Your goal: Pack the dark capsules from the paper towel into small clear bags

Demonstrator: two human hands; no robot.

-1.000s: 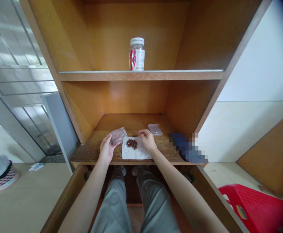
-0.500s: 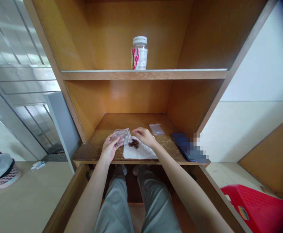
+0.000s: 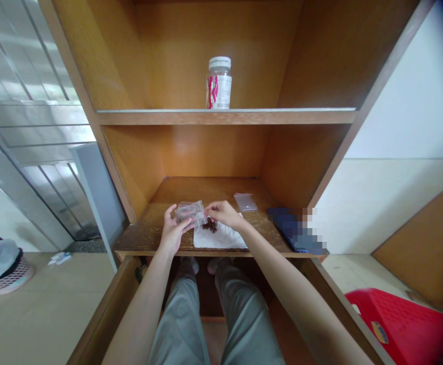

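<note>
Left hand (image 3: 172, 230) and right hand (image 3: 223, 214) meet over the low wooden shelf (image 3: 206, 187). A white cloth (image 3: 223, 239) lies near its front edge. Both hands pinch a small clear bag (image 3: 190, 211), one at each side, just above the cloth's left end. Tiny dark beans (image 3: 209, 226) sit heaped on the cloth.

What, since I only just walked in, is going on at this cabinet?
A seated person works at a wooden cabinet's lower shelf. The left hand holds a small clear bag, and the right hand appears to pinch its other edge, just above a pile of dark reddish pieces on a white sheet. A second small bag lies behind; a jar stands on the upper shelf.
</note>
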